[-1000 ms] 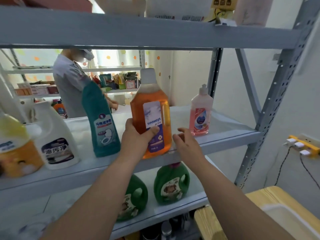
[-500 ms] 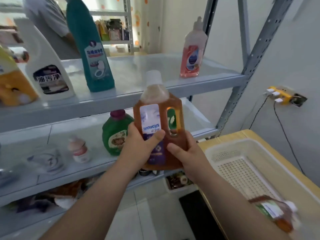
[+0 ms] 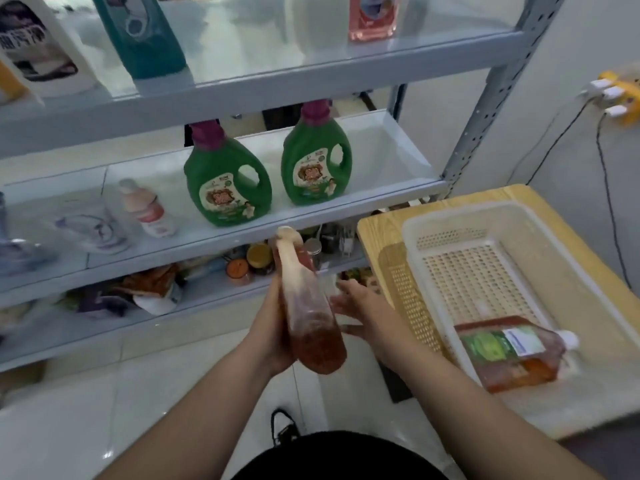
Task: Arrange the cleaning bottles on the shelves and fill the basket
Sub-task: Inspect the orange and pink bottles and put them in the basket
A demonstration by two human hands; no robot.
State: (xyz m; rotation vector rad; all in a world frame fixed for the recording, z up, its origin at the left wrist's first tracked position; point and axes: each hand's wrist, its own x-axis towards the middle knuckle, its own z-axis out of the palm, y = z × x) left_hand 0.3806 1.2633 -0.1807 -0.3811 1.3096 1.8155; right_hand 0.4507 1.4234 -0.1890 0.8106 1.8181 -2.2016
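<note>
My left hand [image 3: 272, 327] grips an orange bottle with a white cap [image 3: 306, 306], seen edge-on and held low in front of the shelves. Just right of the bottle my right hand [image 3: 363, 313] hovers with straight fingers, a little apart from it. A white perforated basket [image 3: 485, 268] sits on a wooden table [image 3: 384, 223] at the right. Inside it a second orange bottle with a green label [image 3: 512, 351] lies on its side. Two green jugs [image 3: 227, 178] [image 3: 317, 157] stand on the middle shelf [image 3: 381, 157].
On the upper shelf [image 3: 311, 64] stand a teal bottle [image 3: 142, 32], a white jug [image 3: 38, 43] and a pink bottle [image 3: 372, 17]. A small pink bottle [image 3: 149, 209] stands on the middle shelf. Jars and packets fill the lower shelf [image 3: 214, 296]. A yellow power strip [image 3: 616, 95] hangs on the wall.
The orange bottle came off the upper shelf and down to waist height, turning edge-on. My right hand has let go of it. The view tilted down toward the basket.
</note>
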